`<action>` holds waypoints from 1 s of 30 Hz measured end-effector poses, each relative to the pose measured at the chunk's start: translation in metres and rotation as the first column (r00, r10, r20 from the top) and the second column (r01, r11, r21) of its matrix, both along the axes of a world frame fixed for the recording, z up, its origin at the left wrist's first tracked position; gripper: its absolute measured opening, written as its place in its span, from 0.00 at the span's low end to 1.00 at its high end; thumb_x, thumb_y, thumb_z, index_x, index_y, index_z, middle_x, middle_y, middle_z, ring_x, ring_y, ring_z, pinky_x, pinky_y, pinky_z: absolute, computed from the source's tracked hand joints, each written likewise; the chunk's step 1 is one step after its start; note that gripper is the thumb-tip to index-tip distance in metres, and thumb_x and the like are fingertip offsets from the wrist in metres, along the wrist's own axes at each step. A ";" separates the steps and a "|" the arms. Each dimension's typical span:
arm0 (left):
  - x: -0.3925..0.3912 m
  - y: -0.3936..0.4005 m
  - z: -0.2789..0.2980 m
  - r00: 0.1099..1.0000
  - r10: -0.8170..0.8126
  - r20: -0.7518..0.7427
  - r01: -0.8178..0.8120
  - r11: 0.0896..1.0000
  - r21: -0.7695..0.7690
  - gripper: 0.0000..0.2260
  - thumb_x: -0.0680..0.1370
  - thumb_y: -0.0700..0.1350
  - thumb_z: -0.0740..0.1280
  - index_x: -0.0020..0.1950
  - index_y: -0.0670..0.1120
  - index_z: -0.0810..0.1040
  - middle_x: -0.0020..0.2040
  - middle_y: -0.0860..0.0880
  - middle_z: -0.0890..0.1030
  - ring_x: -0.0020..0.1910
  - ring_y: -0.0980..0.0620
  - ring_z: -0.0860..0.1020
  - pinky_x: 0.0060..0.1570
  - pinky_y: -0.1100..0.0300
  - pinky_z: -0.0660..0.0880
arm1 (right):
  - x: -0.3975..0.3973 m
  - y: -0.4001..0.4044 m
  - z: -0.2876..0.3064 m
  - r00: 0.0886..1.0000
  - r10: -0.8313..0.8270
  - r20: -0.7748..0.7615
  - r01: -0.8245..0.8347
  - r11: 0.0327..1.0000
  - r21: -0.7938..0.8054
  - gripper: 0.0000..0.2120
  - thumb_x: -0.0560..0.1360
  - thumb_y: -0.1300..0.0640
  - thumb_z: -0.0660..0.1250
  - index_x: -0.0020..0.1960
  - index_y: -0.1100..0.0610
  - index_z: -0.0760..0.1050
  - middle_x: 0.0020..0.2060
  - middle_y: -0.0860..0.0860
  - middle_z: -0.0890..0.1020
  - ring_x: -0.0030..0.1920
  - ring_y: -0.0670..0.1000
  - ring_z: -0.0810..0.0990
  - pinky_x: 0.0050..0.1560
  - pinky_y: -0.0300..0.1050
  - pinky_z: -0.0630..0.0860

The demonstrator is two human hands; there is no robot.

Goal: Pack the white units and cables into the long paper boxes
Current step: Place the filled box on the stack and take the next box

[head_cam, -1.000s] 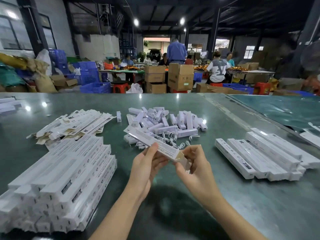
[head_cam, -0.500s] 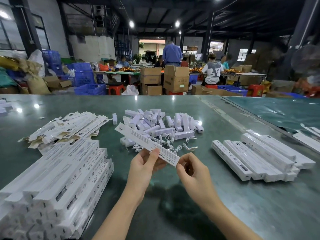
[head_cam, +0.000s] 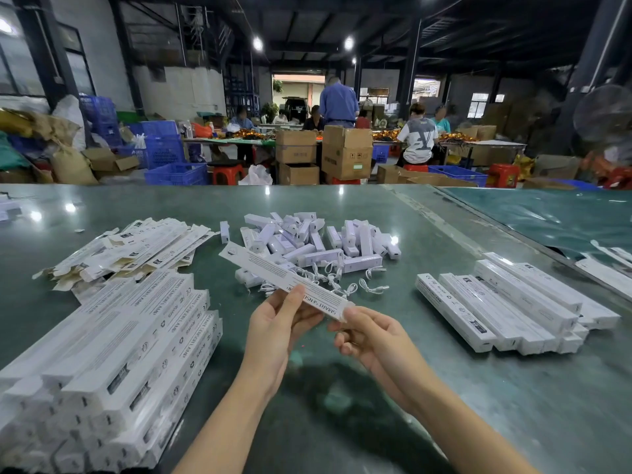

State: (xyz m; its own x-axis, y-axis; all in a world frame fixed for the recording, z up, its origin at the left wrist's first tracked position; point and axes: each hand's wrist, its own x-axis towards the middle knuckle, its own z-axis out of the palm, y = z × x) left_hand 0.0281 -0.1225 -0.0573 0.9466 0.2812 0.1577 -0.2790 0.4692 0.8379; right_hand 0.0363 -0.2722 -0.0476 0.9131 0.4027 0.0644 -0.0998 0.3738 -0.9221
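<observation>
Box: one long paper box is held in the air at centre frame, slanting from upper left down to lower right, above the table and in front of the parts heap.
Left hand: left hand grips the box near its middle, thumb on the printed face, fingers under it.
Right hand: right hand pinches the near end with thumb and fingertips; whether that end flap is fully tucked I cannot tell.
Units: white units lie in a loose heap at centre, just beyond the box.
Cables: cables are coiled at the near edge of the heap, several touching one another.
Stacks: filled-looking boxes fill the lower left; flat blanks lie behind them; more boxes sit in a row at the right.
Risk, flap: if the near end is only half shut, a unit could probably slide out, since the box tilts down toward that end.
Risk, crush: thin card held by two pinches may buckle under a hard squeeze.
Risk, cables: pulling one cable may drag its neighbours along.
Risk, stack: the lower-left pile looks uneven, so a box dropped onto it carelessly could slip off.
</observation>
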 end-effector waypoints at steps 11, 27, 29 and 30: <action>-0.004 0.000 0.005 0.998 -0.056 0.012 0.057 0.996 -0.064 0.11 0.78 0.42 0.64 0.55 0.36 0.78 0.48 0.39 0.85 0.46 0.48 0.85 0.44 0.61 0.80 | 0.005 -0.005 -0.003 0.997 0.077 0.012 -0.077 0.996 0.049 0.12 0.71 0.54 0.70 0.48 0.61 0.84 0.40 0.56 0.81 0.35 0.47 0.77 0.40 0.36 0.77; -0.007 -0.001 0.006 0.994 -0.109 0.027 0.110 0.993 -0.042 0.12 0.75 0.44 0.66 0.54 0.38 0.79 0.49 0.39 0.85 0.47 0.47 0.85 0.44 0.61 0.80 | 0.010 -0.013 -0.005 0.994 0.109 0.007 -0.109 0.994 -0.005 0.14 0.65 0.54 0.74 0.46 0.61 0.85 0.39 0.57 0.82 0.34 0.46 0.79 0.38 0.36 0.77; -0.008 -0.002 0.008 0.993 -0.112 0.027 0.113 0.993 -0.044 0.12 0.75 0.44 0.66 0.54 0.38 0.79 0.49 0.39 0.85 0.47 0.47 0.85 0.44 0.62 0.80 | 0.010 -0.012 -0.006 0.996 0.092 -0.004 -0.092 0.996 0.006 0.14 0.64 0.53 0.74 0.45 0.62 0.85 0.38 0.57 0.82 0.34 0.47 0.79 0.37 0.36 0.77; -0.009 -0.003 0.009 0.994 -0.107 0.028 0.108 0.994 -0.036 0.12 0.75 0.43 0.66 0.54 0.38 0.79 0.49 0.39 0.85 0.47 0.47 0.85 0.43 0.61 0.80 | 0.010 -0.012 -0.006 0.996 0.087 -0.007 -0.087 0.996 0.013 0.13 0.65 0.54 0.73 0.45 0.62 0.85 0.39 0.57 0.82 0.34 0.47 0.79 0.37 0.36 0.77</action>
